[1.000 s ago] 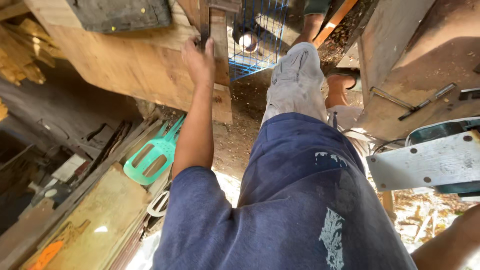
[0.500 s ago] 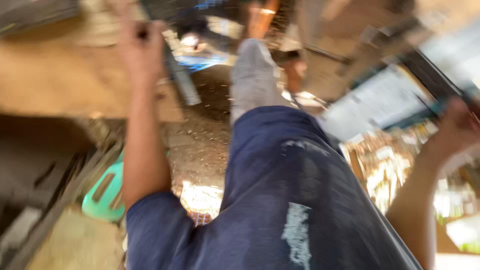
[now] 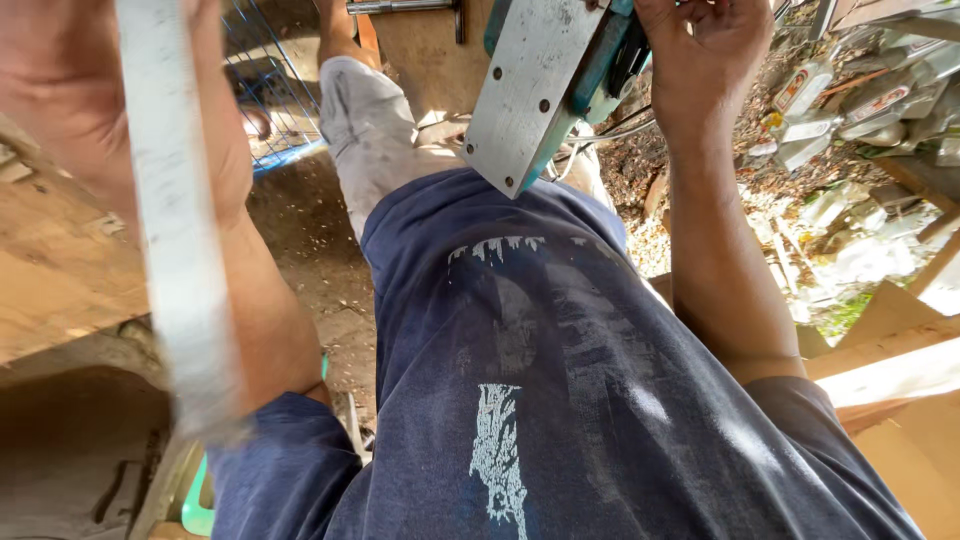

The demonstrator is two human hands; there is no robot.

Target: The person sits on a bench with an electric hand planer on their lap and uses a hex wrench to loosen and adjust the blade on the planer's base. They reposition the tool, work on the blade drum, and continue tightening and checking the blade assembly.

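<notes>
Both arms have moved since a second ago: back then the left hand was pressed flat on the wooden worktop and the planer lay off to the side, and now both hands are up and busy. The right hand (image 3: 705, 45) is closed around the handle of the planer (image 3: 545, 85), a power tool with a flat grey metal base and a teal body. It hangs in the air just above the person's blue shirt (image 3: 560, 380), tipped so the base faces the camera. The left hand (image 3: 120, 110) is wrapped around a long pale strip (image 3: 180, 240), maybe a thin board, that crosses in front of the shirt's left sleeve; it is blurry, so it is hard to say what it is made of. The worktop (image 3: 60, 280) sits just left of the shirt. I think this is the getting-ready step, with tool and wood picked up. The next move calls for a steady place for the strip and a firm grip on the planer.
</notes>
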